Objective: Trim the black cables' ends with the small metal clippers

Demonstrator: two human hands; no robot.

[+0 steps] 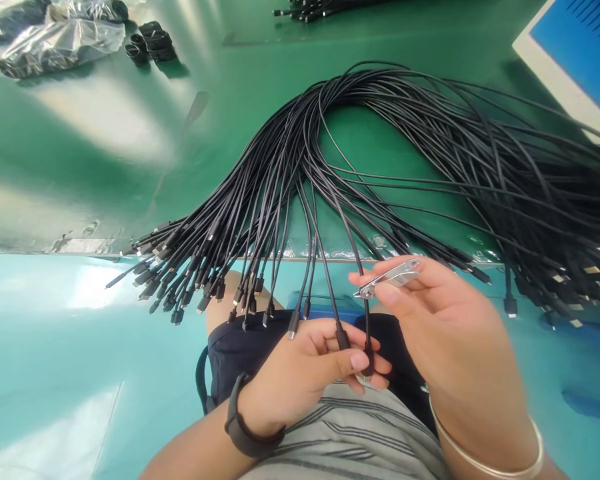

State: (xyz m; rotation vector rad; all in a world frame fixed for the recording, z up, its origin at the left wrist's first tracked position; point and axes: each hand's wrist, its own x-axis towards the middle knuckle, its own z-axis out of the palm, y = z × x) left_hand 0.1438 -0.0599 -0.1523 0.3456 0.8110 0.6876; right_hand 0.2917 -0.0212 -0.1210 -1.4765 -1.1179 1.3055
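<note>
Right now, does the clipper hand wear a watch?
No, the watch is on the left hand; the right hand holds the metal clipper.

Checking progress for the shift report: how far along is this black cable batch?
Seemingly done: dark cables in clear plastic bags and coiled black cables at the far bench edge. In hand: the left hand holds black cable ends with connectors, and the right hand pinches a small silver metal clipper. Seemingly left: the large fan of loose black cables, still unbagged.

Cables fanned across the workbench, bagged coils behind left
</note>
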